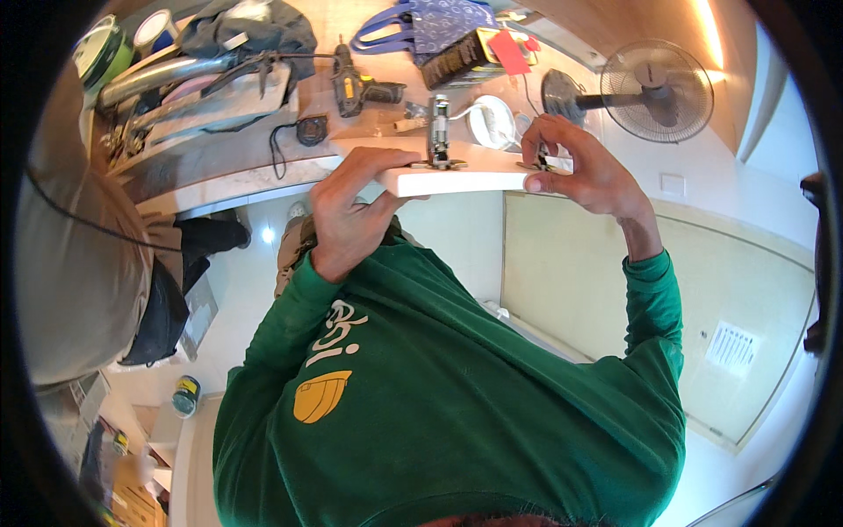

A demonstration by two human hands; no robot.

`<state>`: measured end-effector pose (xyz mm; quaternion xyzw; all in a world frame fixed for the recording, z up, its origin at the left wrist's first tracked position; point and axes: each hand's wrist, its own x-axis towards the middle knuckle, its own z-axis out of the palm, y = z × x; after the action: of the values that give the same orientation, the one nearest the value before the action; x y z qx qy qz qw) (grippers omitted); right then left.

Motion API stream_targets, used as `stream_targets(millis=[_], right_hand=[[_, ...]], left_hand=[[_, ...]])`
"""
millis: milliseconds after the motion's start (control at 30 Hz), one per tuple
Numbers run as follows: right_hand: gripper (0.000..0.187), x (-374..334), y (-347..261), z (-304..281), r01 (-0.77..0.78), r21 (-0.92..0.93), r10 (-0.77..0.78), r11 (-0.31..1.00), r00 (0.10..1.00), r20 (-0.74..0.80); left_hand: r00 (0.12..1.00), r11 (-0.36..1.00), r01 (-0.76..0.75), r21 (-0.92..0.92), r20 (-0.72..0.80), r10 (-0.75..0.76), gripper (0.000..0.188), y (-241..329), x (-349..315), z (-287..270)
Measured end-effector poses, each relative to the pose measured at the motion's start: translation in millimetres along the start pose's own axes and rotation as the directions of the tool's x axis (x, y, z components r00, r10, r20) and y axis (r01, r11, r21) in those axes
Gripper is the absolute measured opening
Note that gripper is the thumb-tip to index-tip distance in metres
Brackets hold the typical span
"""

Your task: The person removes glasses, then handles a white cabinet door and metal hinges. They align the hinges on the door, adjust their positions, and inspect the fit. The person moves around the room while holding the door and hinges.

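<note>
A white panel, its front edge toward me, is held level over the counter's near edge. My left hand grips its left end, with the thumb beneath and fingers on top. At the right end my right hand is closed on the panel, thumb on the edge and fingers curled over. A metal cabinet hinge stands up from the panel beside my left fingertips. A second, smaller-looking hinge shows between my right thumb and fingers, partly hidden by them.
On the counter lie a cordless drill, a tape measure, a dark box and a blue patterned bag. A standing fan is at the right. Another person in beige clothing stands close at left, beside a tool-filled tray.
</note>
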<state>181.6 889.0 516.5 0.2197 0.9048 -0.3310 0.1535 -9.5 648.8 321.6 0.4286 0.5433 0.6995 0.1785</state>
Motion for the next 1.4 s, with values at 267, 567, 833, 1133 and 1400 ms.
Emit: stream_targets(millis=[267,567,833,1133,1400], right_hand=[[0.048,-58.1,57.9,-9.2,-0.160,-0.047,0.144,0.986,0.959,-0.246],[0.013,-91.7,54.6,39.1,-0.160,0.087,0.173,0.983,0.675,-0.717],[0.038,-61.8,-7.2,124.0,-0.135,-0.266,-0.096,0.954,0.704,-0.703],[0.046,-35.7,-24.9,149.4,0.046,-0.223,-0.192,0.974,0.692,-0.696],[0.042,-1.1,-60.7,179.2,0.263,-0.329,-0.421,0.907,0.594,-0.685]], left_hand=[[1.000,1.000,-0.024,0.011,-0.019,0.024,0.038,-1.4,-5.2,1.7],[0.998,0.997,-0.064,0.044,-0.012,0.065,0.036,1.8,-15.2,2.5],[0.993,0.988,-0.119,0.099,0.008,0.119,0.040,2.9,-18.1,2.2],[0.993,0.982,-0.116,0.146,-0.003,0.118,0.041,7.7,-14.9,5.6],[0.994,0.977,-0.106,0.184,0.048,0.099,0.040,17.2,-18.1,6.0]])
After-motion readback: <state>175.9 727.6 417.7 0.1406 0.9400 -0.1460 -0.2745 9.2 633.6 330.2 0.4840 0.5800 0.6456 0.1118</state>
